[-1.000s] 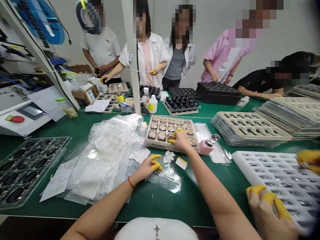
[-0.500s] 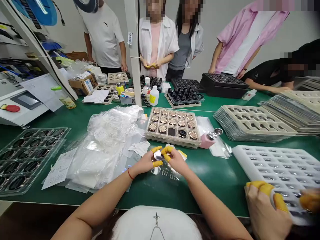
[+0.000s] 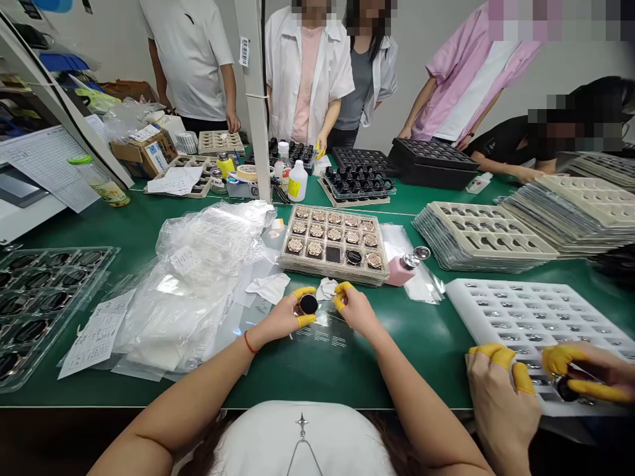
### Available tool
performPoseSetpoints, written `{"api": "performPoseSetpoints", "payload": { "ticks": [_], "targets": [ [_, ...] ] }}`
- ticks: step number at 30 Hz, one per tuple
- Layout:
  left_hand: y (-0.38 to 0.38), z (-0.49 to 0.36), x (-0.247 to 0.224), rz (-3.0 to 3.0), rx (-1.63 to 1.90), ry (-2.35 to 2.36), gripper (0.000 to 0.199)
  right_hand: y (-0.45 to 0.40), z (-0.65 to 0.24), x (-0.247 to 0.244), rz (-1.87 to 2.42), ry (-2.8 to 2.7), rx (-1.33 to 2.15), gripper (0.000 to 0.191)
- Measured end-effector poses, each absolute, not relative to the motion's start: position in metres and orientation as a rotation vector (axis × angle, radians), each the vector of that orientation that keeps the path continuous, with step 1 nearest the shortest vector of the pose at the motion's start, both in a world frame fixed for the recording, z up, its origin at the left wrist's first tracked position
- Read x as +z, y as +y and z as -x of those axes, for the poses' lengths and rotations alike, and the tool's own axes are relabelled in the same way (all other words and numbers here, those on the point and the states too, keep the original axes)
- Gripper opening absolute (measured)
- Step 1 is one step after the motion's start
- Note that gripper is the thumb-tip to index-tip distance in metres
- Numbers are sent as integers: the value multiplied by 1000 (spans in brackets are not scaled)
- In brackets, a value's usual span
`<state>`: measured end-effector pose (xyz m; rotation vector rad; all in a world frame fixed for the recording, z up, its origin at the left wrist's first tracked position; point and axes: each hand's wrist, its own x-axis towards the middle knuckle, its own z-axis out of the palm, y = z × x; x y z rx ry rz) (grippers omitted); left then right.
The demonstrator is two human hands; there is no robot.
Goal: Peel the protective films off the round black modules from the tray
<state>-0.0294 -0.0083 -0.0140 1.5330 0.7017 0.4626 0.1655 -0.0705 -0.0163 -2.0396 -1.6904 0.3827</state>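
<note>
My left hand [image 3: 290, 312], in yellow finger cots, grips a round watch head [image 3: 308, 304] by its edge, with the dark face showing. My right hand [image 3: 353, 307], also in yellow finger cots, has its thumb and finger bent together at the edge of a crumpled white cloth [image 3: 326, 289]. A clear printed film [image 3: 317, 337] lies on the green table below both hands. Just beyond them sits a tray [image 3: 333, 270] of rose-gold watch heads, with one dark-faced piece [image 3: 354, 258] among them. Another white cloth [image 3: 268, 288] lies left of my left hand.
Plastic bags [image 3: 183, 291] pile up on the left beside a clear tray [image 3: 44, 297]. A pink pump bottle [image 3: 403, 268] stands right of the watch tray. Farther right, a co-worker's hands [image 3: 506, 396] work over a white foam tray [image 3: 461, 294]. Stacked trays [image 3: 481, 244] rise behind.
My hands have moved apart; the right one drew away from the watch head to the cloth. The held piece now shows a dark face instead of a shiny one. The view shifted slightly.
</note>
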Motion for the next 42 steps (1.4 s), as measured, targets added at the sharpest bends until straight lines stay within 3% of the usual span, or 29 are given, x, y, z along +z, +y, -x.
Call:
{"api": "performPoseSetpoints", "payload": {
  "ticks": [4,8,11,20,26,34,42],
  "targets": [
    [-5,33,-9,-1516,422,661,59,-63,-172,-22,2203,-1807,160,9],
    [-5,34,-9,-1576,414,618,54,-43,-160,-30,2105,-1730,172,23],
    [-8,33,-9,-1552,437,611,49,-37,-156,-28,2085,-1729,281,13],
    [-8,32,-4,-1586,493,553,43,-67,-121,-1,1265,-1981,153,17],
    [-7,32,-7,-1360,531,596,51,-61,-129,-10,1268,-1894,32,18],
    [-8,30,-10,-1416,534,557,42,-55,-120,-15,1290,-1877,-41,20],
    [-9,31,-5,-1424,564,663,47,-47,-153,-12,1785,-1616,124,25]
  ]
}}
